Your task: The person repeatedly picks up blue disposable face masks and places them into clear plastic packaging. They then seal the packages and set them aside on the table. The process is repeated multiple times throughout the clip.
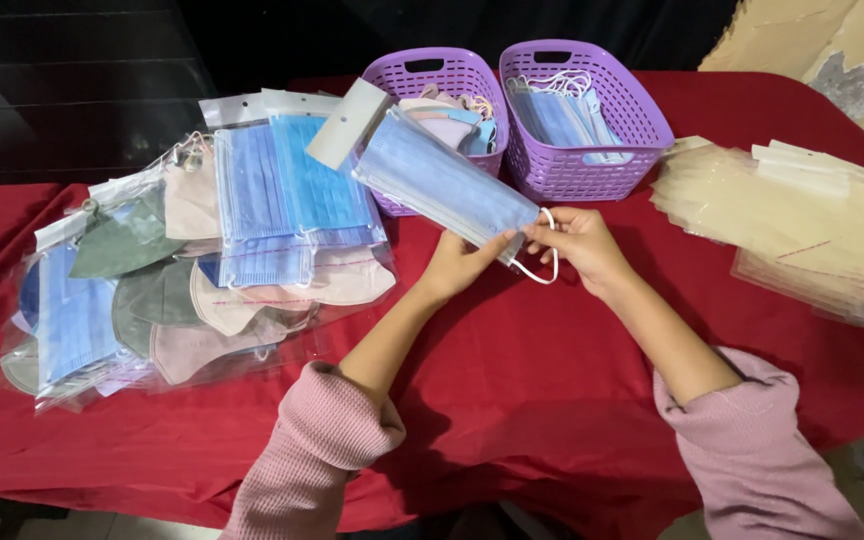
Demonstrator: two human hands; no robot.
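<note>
I see both hands up over the red cloth (512, 400), mid-table; left hand (460, 262) pinches the near end of a blue mask (442, 185), fingers closed on it from below; right hand (577, 243) grips the same end from the right, thumb and fingers closed around the mask edge and its white ear loop (537, 272), which hangs just under the hands; the mask sits inside a clear sleeve (352, 125) with a white header, tilted, running from the hands up and left toward the far side, off the table; its far end overlaps the left basket (422, 75) in view; two purple baskets stand side by side at the far edge; the left basket holds mixed pale masks, the right basket (642, 125) holds blue masks with white loops; on the left lies a pile of bagged masks (202, 260), blue, grey-green and pink, overlapping each other; on the right a stack of empty clear bags (812, 230), flat, well apart from the hands; pink sleeves (322, 440) on both arms, pushed up the forearms.
</note>
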